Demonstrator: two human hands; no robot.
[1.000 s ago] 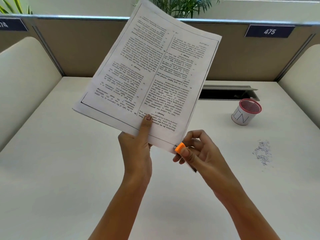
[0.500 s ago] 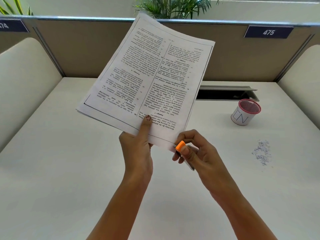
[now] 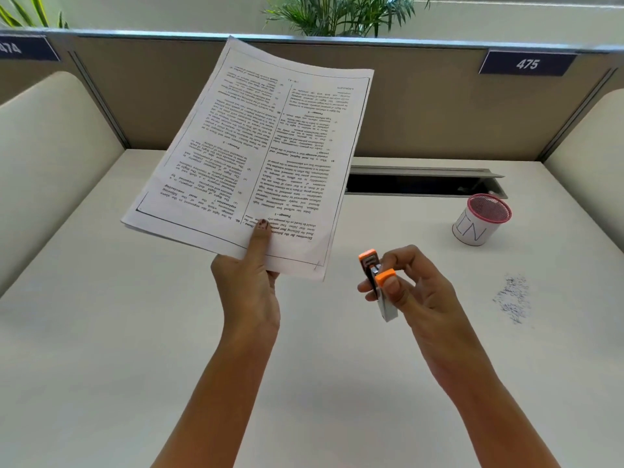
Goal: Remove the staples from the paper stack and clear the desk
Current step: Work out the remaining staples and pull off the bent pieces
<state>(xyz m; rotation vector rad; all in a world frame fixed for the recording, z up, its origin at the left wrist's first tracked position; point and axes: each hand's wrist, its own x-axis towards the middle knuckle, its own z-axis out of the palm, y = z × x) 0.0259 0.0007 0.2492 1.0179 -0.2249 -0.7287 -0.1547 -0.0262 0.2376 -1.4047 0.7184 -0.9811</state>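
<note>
Curled paper stack (image 3: 256, 146), print upside-down

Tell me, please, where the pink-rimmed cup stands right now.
In the head view, the pink-rimmed cup stands on the desk at far right, just in front of the cable slot and beyond the pile of loose staples.

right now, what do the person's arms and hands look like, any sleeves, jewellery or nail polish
The left forearm and right forearm are bare down to the bottom edge of the picture: no sleeves, watch or bracelets show. The left hand and right hand carry no visible rings. The left thumbnail wears dark reddish polish; the other fingers' nails are too unclear to tell.
</note>
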